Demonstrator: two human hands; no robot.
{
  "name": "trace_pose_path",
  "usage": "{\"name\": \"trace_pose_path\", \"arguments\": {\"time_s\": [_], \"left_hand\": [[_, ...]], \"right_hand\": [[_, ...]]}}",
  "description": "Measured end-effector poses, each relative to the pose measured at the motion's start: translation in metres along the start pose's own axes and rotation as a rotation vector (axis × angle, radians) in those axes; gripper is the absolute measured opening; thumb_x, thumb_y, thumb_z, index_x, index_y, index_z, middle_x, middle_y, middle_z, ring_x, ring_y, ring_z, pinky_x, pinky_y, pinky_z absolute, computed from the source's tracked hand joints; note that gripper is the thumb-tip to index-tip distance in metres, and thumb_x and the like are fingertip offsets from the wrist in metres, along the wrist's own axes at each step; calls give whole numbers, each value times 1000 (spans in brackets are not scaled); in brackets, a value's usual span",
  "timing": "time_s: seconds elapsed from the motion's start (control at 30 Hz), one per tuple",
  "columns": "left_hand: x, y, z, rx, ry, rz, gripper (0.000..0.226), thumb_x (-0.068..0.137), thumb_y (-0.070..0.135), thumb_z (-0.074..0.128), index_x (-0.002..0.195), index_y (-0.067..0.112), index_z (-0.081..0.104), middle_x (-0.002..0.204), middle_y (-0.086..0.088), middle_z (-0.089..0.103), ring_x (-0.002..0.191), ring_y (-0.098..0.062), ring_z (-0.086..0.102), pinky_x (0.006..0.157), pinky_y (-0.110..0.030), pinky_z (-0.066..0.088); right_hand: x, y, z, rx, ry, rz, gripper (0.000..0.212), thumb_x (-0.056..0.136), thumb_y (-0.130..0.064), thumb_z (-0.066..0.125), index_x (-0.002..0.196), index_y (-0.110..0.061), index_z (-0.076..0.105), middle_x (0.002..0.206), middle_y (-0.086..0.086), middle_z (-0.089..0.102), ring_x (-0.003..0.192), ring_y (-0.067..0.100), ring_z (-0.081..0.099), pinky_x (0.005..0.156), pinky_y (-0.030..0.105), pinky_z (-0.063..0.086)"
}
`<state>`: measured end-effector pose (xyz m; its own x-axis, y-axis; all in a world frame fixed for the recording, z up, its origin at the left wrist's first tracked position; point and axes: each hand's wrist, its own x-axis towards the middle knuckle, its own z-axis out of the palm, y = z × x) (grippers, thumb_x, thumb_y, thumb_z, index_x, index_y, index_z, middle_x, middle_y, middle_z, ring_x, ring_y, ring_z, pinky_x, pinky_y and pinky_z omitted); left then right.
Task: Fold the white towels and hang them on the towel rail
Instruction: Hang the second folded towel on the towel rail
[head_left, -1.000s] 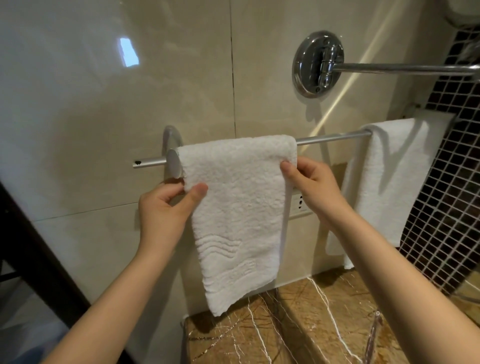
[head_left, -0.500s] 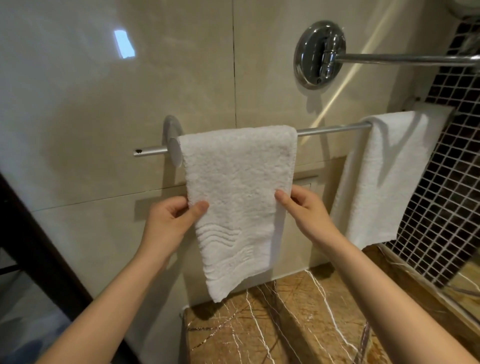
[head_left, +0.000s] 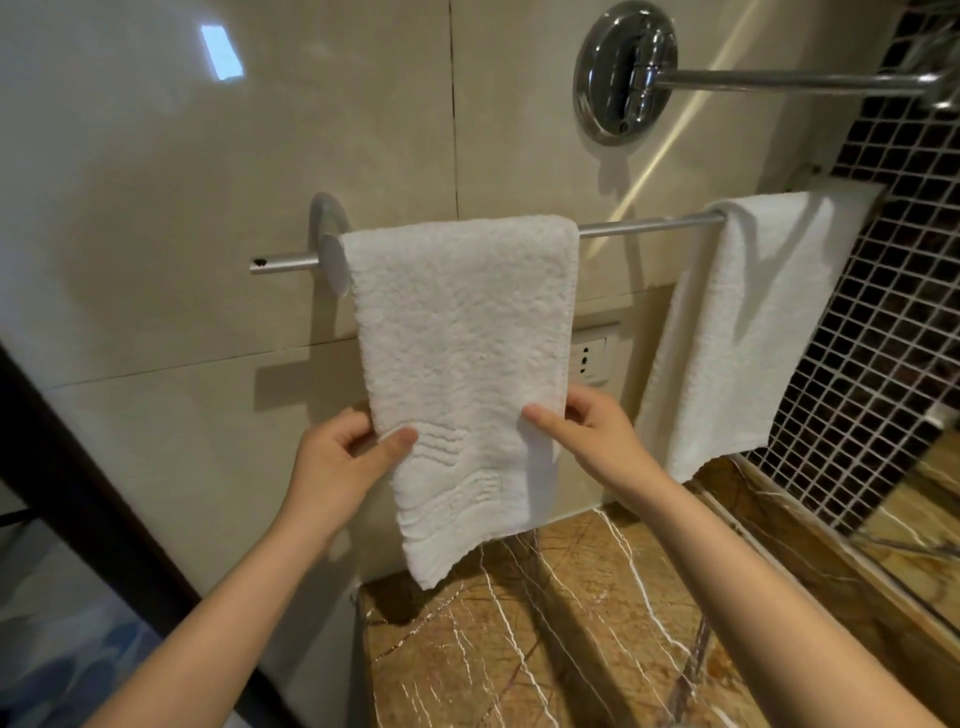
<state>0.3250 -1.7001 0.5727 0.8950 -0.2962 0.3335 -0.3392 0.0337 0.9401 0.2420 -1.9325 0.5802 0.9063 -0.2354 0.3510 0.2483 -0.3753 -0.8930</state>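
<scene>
A folded white towel (head_left: 462, 332) hangs over the left part of the silver towel rail (head_left: 644, 226). My left hand (head_left: 348, 457) pinches its left edge just above the wavy woven band, thumb in front. My right hand (head_left: 592, 441) pinches the right edge at the same height. A second white towel (head_left: 748, 322) hangs over the right end of the same rail, untouched.
A chrome wall mount (head_left: 623, 73) with a long bar juts out above the rail. A wall socket (head_left: 589, 358) sits behind the towel's right edge. Below lies a brown marble counter (head_left: 545, 649). Dark mosaic tiles (head_left: 883, 312) cover the right wall.
Both hands have slid down the towel's side edges, from near the rail to just above the woven band. The towel stays on the rail.
</scene>
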Motion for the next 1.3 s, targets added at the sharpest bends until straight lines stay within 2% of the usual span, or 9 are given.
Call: {"name": "trace_pose_path", "arguments": {"time_s": [0.13, 0.3, 0.43, 0.53, 0.63, 0.77, 1.0, 1.17, 1.3], "left_hand": [[-8, -9, -2, 45, 23, -6, 17, 75, 7, 75, 74, 24, 74, 83, 5, 74, 75, -2, 69, 63, -12, 51], [-12, -8, 2, 5, 118, -16, 12, 70, 9, 80, 75, 19, 75, 80, 1, 75, 74, -12, 70, 67, -22, 57], [-15, -11, 5, 15, 98, -19, 11, 71, 13, 80, 68, 19, 72, 72, 3, 73, 64, -4, 65, 56, -17, 51], [-17, -18, 6, 73, 1, -66, 14, 71, 12, 80, 73, 21, 70, 71, 13, 72, 64, 3, 65, 55, -11, 47], [-19, -28, 8, 112, -108, -144, 19, 70, 11, 81, 79, 23, 69, 73, 19, 72, 69, 2, 68, 56, -10, 50], [-22, -39, 8, 139, -98, -175, 22, 70, 10, 81, 78, 26, 68, 70, 22, 70, 68, 7, 67, 56, -8, 49], [-26, -47, 0, 129, -21, -148, 18, 67, 15, 82, 77, 26, 72, 79, 19, 73, 78, -1, 70, 65, -14, 53], [-31, -48, 2, 65, 58, -90, 13, 64, 23, 82, 72, 29, 74, 79, 15, 74, 75, -1, 70, 62, -10, 50], [-38, -59, 2, 52, 56, -138, 18, 55, 38, 80, 67, 27, 74, 79, 12, 75, 77, -7, 70, 66, -20, 55]], "right_hand": [[-10, 12, 7, -38, 3, 49, 10, 85, -15, 68, 89, -25, 70, 88, -12, 72, 79, 3, 69, 67, 14, 52], [-11, 23, 8, -117, 99, 55, 21, 88, -22, 66, 83, -2, 70, 86, 28, 67, 74, 43, 60, 64, 37, 45], [-15, 24, 5, -118, 76, 47, 33, 89, -26, 63, 82, 6, 65, 82, 32, 62, 62, 26, 50, 62, 38, 40], [-21, 29, 3, -74, 36, 83, 22, 85, -27, 68, 88, -5, 71, 84, 15, 70, 71, 26, 63, 66, 38, 51], [-27, 36, 6, -76, -62, 145, 21, 80, -24, 74, 100, -25, 69, 97, -11, 72, 87, 3, 67, 76, 19, 54], [-30, 49, 15, -111, -84, 179, 26, 82, -21, 73, 107, -16, 70, 102, -8, 71, 92, 6, 66, 79, 21, 53], [-33, 56, 24, -72, -37, 217, 12, 86, -19, 68, 97, -23, 68, 90, -17, 67, 78, -9, 64, 63, 7, 49], [-38, 60, 24, -71, -33, 219, 13, 89, -17, 63, 101, -17, 69, 97, -11, 68, 88, 2, 65, 73, 19, 53], [-46, 62, 21, -43, -60, 198, 11, 86, -17, 68, 94, -25, 69, 94, -12, 70, 89, 5, 68, 75, 22, 56]]}}
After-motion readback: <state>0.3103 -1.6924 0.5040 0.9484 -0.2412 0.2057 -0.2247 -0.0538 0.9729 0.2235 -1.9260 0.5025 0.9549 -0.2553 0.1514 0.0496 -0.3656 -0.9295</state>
